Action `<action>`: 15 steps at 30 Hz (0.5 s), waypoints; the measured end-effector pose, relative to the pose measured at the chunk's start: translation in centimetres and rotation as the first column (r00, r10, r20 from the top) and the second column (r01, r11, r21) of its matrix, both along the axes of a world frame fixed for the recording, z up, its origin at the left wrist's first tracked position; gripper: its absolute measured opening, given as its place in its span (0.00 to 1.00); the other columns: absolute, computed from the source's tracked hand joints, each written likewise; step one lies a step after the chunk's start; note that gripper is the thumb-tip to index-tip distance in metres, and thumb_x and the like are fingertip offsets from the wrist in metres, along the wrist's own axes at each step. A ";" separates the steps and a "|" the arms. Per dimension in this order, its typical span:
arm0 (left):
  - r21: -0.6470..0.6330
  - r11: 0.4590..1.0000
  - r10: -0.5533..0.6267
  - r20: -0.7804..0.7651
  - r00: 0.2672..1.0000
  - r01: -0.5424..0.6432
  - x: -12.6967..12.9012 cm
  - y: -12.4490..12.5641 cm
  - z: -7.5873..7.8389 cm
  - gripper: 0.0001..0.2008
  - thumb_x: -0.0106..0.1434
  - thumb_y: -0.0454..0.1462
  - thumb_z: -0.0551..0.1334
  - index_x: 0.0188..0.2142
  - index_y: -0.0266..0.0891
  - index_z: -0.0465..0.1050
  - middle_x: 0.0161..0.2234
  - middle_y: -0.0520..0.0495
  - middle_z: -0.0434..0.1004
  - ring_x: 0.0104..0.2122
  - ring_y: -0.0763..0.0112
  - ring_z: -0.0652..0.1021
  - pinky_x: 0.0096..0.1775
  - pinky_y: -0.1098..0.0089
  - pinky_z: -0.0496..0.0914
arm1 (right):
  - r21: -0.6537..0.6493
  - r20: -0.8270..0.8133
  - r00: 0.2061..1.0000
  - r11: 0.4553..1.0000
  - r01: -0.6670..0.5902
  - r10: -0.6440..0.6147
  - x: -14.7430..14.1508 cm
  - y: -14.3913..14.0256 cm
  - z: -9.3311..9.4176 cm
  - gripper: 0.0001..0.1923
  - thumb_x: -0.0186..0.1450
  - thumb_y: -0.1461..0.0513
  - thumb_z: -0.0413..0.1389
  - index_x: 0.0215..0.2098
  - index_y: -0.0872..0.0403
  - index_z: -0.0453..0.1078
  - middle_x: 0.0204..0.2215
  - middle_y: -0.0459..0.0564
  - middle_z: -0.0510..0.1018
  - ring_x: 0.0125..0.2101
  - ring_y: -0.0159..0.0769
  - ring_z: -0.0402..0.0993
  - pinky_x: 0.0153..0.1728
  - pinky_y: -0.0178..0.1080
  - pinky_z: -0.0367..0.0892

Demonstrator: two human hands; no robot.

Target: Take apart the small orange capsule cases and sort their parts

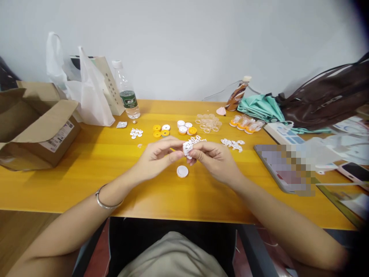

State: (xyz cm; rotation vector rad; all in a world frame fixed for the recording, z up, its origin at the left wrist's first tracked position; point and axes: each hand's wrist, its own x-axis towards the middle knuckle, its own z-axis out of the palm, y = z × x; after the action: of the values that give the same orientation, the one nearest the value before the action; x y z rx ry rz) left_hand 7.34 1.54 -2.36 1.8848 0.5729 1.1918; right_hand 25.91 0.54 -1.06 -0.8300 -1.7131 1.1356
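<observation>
One small white openwork plastic piece (188, 148), held up just beyond the flat round white disc (182, 171) on the glossy yellow-brown wooden table (155, 200), is pinched between the thumb and fingers of the bare right hand (215, 157); the bare left hand (158, 154) sets its thumb and forefinger at the piece's left side, how firmly cannot be told. Beyond the disc to the left are yellow round plastic parts (157, 127) and small round white plastic pieces (136, 133); beyond it to the right, flat white plastic cut-outs (233, 144).
</observation>
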 end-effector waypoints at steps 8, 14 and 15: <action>-0.010 0.995 0.095 0.090 0.991 -0.095 0.7 0.2 -0.9 0.09 0.55 0.34 0.65 0.37 0.38 0.73 0.35 0.47 0.72 0.36 0.73 0.73 0.36 0.72 0.70 | -0.076 -0.084 0.993 0.994 0.075 -0.081 -0.1 0.9 -1.4 0.10 0.53 0.57 0.62 0.25 0.55 0.71 0.22 0.44 0.75 0.22 0.27 0.70 0.26 0.32 0.67; 0.074 0.977 0.200 -0.023 0.979 -0.198 0.5 0.0 -1.7 0.11 0.54 0.35 0.65 0.37 0.36 0.71 0.32 0.47 0.76 0.31 0.74 0.75 0.35 0.73 0.71 | 0.011 -0.218 0.975 0.999 0.052 -0.049 -0.6 0.6 -2.5 0.10 0.54 0.62 0.62 0.35 0.52 0.70 0.26 0.43 0.76 0.29 0.27 0.73 0.35 0.33 0.69; 0.078 0.978 0.198 -0.035 0.980 -0.195 0.5 -0.1 -1.9 0.10 0.55 0.36 0.65 0.37 0.36 0.71 0.32 0.47 0.77 0.31 0.74 0.75 0.36 0.73 0.71 | 0.043 -0.218 0.975 0.998 0.051 -0.040 -0.7 0.4 -2.7 0.11 0.54 0.63 0.62 0.36 0.52 0.70 0.27 0.43 0.75 0.29 0.27 0.72 0.35 0.34 0.69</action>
State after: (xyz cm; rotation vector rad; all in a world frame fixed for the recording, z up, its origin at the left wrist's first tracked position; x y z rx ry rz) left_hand 7.89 1.46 -4.23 1.9551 0.7619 1.3179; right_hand 25.25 0.96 -3.77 -0.6851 -1.5269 1.1071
